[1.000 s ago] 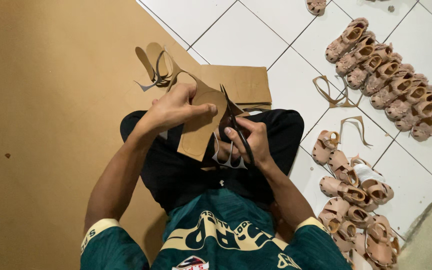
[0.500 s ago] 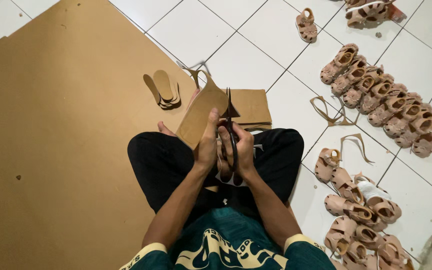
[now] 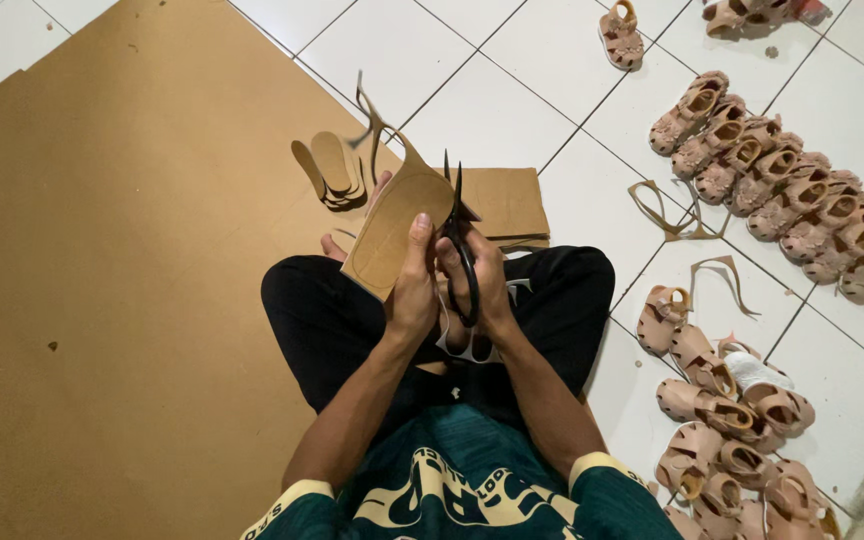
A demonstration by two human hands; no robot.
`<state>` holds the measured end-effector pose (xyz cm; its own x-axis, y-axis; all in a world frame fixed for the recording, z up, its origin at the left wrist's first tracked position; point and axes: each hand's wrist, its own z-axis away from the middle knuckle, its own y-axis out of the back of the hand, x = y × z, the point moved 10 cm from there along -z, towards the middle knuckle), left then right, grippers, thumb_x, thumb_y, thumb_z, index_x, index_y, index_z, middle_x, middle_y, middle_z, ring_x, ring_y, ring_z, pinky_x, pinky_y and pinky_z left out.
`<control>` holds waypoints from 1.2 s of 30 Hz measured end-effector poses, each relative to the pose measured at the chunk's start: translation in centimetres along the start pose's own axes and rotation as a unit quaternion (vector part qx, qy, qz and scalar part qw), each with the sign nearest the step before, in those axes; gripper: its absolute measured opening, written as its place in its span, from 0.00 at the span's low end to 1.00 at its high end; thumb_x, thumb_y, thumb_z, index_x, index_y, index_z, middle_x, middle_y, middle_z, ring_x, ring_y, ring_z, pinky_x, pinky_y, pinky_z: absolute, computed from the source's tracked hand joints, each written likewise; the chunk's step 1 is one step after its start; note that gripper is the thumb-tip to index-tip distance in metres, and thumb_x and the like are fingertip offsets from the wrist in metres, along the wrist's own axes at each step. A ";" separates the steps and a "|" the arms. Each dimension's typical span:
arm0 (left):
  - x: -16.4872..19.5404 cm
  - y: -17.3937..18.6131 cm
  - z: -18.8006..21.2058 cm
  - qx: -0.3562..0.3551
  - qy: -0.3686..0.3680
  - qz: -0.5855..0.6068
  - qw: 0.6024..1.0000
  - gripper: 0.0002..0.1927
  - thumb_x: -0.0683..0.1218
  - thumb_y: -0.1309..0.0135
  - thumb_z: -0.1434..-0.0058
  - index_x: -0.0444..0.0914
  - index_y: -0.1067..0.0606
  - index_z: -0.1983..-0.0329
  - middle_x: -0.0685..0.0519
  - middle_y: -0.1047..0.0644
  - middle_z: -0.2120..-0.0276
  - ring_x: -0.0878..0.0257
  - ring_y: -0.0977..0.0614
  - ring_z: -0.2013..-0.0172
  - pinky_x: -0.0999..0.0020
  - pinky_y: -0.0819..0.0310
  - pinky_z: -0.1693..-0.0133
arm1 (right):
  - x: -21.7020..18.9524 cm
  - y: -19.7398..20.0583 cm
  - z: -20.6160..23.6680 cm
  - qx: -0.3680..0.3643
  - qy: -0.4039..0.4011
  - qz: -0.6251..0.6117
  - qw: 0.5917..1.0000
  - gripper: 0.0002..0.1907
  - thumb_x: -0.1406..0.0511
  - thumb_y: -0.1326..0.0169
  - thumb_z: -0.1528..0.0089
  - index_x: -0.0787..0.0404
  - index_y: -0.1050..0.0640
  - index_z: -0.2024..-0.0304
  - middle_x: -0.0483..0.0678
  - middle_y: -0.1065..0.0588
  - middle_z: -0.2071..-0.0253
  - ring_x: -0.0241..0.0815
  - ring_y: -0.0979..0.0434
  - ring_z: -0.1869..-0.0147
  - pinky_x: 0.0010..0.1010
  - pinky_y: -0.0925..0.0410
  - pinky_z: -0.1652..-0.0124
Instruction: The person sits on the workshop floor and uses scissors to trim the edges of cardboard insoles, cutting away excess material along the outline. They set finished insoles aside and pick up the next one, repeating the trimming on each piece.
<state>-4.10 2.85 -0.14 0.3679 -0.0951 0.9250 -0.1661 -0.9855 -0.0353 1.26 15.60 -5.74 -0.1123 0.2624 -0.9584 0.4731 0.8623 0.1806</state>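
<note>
Just above the frame's centre, the left hand [image 3: 414, 290] clasps a tan cardboard piece [image 3: 392, 225] while the right hand [image 3: 480, 285] is clenched through the handles of black scissors [image 3: 460, 245], blades at the card's right edge. It looks like mid-cut around a sole shape (finished cutouts [image 3: 330, 168] lie stacked at upper left); the next snip likely needs the card turned. The right fingers and the cut line are hard to make out.
</note>
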 end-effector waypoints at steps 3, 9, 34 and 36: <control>-1.9 -0.3 0.2 -0.001 0.093 0.208 0.974 0.28 0.38 0.47 0.28 0.34 0.38 0.26 0.42 0.27 0.37 0.59 0.22 0.41 0.65 0.32 0.35 | 0.1 0.0 -0.1 -0.002 -0.017 -0.029 0.999 0.32 0.42 0.49 0.33 0.66 0.24 0.58 0.43 0.27 0.73 0.32 0.27 0.71 0.26 0.33 0.70; -4.0 -1.6 0.6 -0.055 0.191 0.363 0.910 0.32 0.40 0.50 0.29 0.36 0.45 0.25 0.42 0.28 0.40 0.57 0.21 0.43 0.65 0.21 0.45 | -0.5 0.3 0.3 -0.007 -0.016 -0.047 0.999 0.30 0.44 0.47 0.33 0.66 0.22 0.59 0.40 0.29 0.76 0.28 0.31 0.74 0.22 0.36 0.72; -3.2 -1.5 -1.3 -0.157 0.190 0.318 0.915 0.29 0.39 0.50 0.30 0.33 0.41 0.27 0.40 0.29 0.38 0.54 0.21 0.41 0.59 0.16 0.43 | -1.5 1.5 0.8 -0.021 -0.025 -0.036 0.999 0.30 0.44 0.45 0.36 0.65 0.19 0.52 0.36 0.31 0.80 0.25 0.34 0.79 0.19 0.41 0.78; -3.5 -1.1 -1.4 -0.159 0.193 0.303 0.920 0.29 0.39 0.48 0.30 0.32 0.40 0.27 0.40 0.28 0.38 0.55 0.20 0.42 0.61 0.17 0.43 | -1.2 1.7 0.9 -0.019 -0.028 -0.024 0.999 0.30 0.44 0.45 0.36 0.65 0.19 0.54 0.36 0.31 0.81 0.25 0.33 0.80 0.19 0.41 0.78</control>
<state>-6.53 4.49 -2.84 -0.2223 -0.4950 0.8400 -0.5158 -0.6714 -0.5322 3.00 16.33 -4.53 -0.0850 0.1966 -0.9768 0.4348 0.8894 0.1412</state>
